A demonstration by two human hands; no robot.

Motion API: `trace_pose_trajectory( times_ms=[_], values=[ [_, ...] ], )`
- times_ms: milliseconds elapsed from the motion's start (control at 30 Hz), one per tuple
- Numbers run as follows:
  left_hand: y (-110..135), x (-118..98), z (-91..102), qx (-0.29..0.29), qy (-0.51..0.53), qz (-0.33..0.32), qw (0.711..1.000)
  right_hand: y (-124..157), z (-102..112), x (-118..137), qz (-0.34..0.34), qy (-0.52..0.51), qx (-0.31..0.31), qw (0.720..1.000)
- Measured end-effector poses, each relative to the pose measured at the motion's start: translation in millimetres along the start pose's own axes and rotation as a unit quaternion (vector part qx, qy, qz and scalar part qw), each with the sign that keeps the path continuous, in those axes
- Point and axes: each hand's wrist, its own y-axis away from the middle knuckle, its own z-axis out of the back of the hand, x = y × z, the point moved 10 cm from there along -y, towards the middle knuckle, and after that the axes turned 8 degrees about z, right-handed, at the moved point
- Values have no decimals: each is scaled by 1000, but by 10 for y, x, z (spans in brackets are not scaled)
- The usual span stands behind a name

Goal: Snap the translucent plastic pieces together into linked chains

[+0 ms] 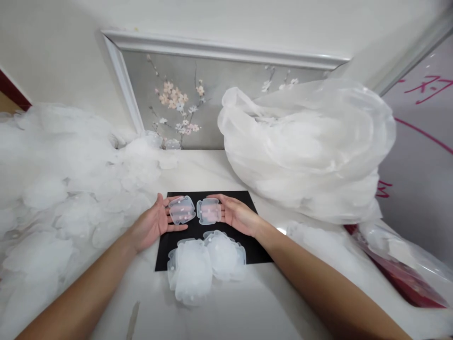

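Observation:
My left hand (153,223) holds a small translucent plastic shell (181,209) over a black mat (198,231), fingers curled round its edge. My right hand (236,215) holds a matching translucent plastic shell (209,211) right beside the first; the two pieces nearly touch. Both hands face each other, palms inward. On the near edge of the mat lies a heap of translucent plastic shells (203,262), partly spilling onto the white table.
A large pile of loose translucent plastic pieces (60,189) covers the table's left side. A big clear bag full of the same pieces (311,151) stands at the right. A framed blossom picture (198,99) leans against the wall behind. A red packet in plastic (399,274) lies at the far right.

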Motion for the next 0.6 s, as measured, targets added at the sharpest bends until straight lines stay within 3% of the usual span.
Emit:
trace_pose_trajectory(
  times_ms=[367, 500, 600],
  values=[
    [-18, 70, 6, 25, 6, 13, 1000, 11, 2, -40, -10, -36, 9, 999],
    [-1, -34, 53, 2, -19, -53, 998, 12, 2, -31, -15, -38, 7, 999],
    [31, -149, 165, -71, -129, -121, 982, 8, 11, -21, -14, -29, 7, 999]
  ],
)
